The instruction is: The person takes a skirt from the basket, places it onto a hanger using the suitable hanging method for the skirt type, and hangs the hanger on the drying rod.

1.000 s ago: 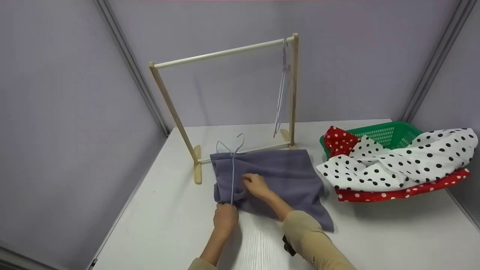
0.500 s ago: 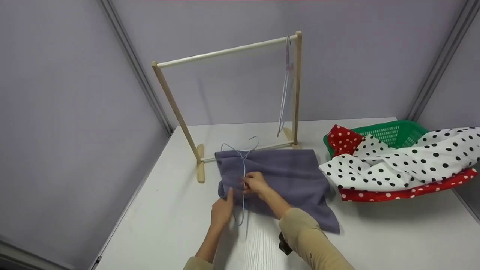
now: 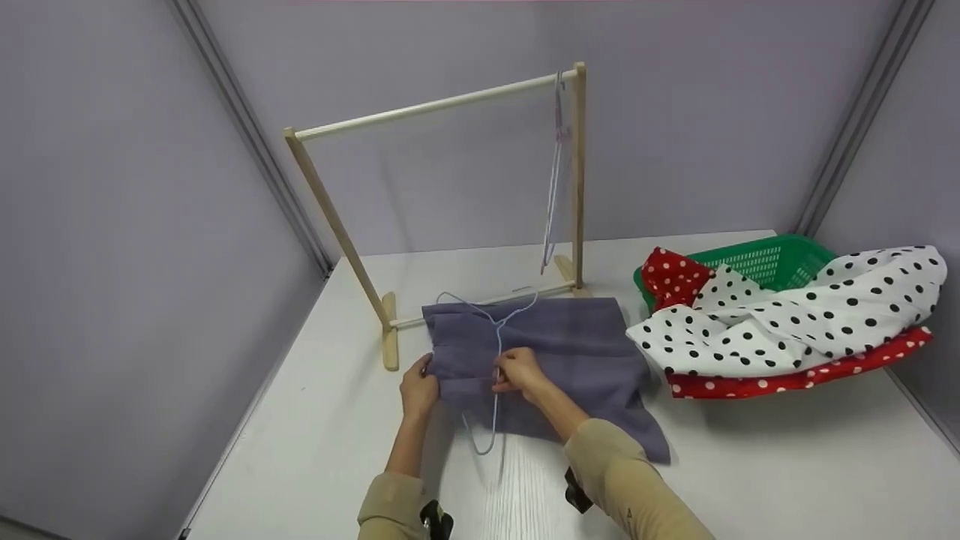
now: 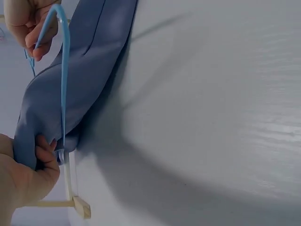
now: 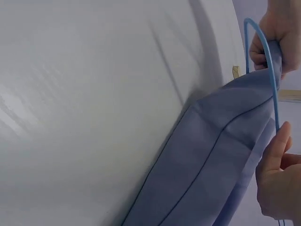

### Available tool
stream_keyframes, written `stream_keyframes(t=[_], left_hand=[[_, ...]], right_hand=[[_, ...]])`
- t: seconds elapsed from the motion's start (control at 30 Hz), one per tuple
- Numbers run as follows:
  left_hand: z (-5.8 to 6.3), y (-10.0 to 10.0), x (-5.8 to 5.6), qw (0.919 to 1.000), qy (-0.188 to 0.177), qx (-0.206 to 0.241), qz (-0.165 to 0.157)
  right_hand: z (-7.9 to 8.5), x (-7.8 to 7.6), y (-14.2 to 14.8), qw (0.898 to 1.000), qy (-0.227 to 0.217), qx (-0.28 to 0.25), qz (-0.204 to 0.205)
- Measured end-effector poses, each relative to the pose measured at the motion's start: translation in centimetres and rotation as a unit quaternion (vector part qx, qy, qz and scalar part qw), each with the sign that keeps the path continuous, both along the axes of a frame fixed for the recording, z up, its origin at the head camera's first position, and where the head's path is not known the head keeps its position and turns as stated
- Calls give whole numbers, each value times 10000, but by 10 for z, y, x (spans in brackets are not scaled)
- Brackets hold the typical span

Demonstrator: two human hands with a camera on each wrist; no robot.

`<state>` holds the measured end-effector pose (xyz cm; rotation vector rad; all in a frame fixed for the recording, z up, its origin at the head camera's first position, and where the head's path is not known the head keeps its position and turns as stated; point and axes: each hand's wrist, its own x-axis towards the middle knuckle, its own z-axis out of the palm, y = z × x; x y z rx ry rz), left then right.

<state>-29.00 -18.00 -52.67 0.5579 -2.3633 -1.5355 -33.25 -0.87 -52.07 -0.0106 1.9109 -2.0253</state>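
On the white tabletop [image 3: 337, 442], my left hand [image 3: 418, 388] has moved to grip the grey-blue towel's [image 3: 570, 352] edge, while my right hand [image 3: 517, 371] pinches the thin blue wire hanger [image 3: 496, 367].

left hand [image 3: 418, 390] curled in a grip; right hand [image 3: 517, 371] pinching, fingers bent; both forearms reach forward

Place: staged test booth for laundry work
Evidence: plain lilac partition walls [image 3: 112, 225], bare white table [image 3: 750, 465], small wooden clothes rack [image 3: 427, 112], green laundry basket [image 3: 765, 259]
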Motion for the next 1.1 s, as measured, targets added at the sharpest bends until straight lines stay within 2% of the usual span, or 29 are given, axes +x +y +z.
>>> stream_keyframes(t=[0.17, 0.3, 0.43, 0.53, 0.63, 0.73, 0.9, 1.1], left_hand=[[12, 3, -8, 9980, 534, -249, -246], [20, 9, -14, 9918, 1090, -383, -552], [24, 14, -15, 9854, 1542, -364, -623], [24, 16, -13, 9851, 1649, -202, -435], [23, 15, -10, 9853, 1701, 20, -123], [23, 13, -8, 9821, 1840, 370, 150], [24, 12, -5, 9770, 1925, 773, 484], [21, 8, 2, 9736, 1926, 930, 794]], right_hand=[[2, 0, -1, 9998, -26, 195, -5], [7, 3, -6, 9996, 123, 268, 47], [7, 4, -5, 9985, 207, 383, -319], [8, 1, 2, 9940, 307, 756, -733], [9, -5, 12, 9839, 485, 1344, -1073], [10, -11, 21, 9736, 546, 1797, -1297], [11, -17, 33, 9692, 432, 1940, -1453], [13, -22, 42, 9610, 506, 2177, -1630]])
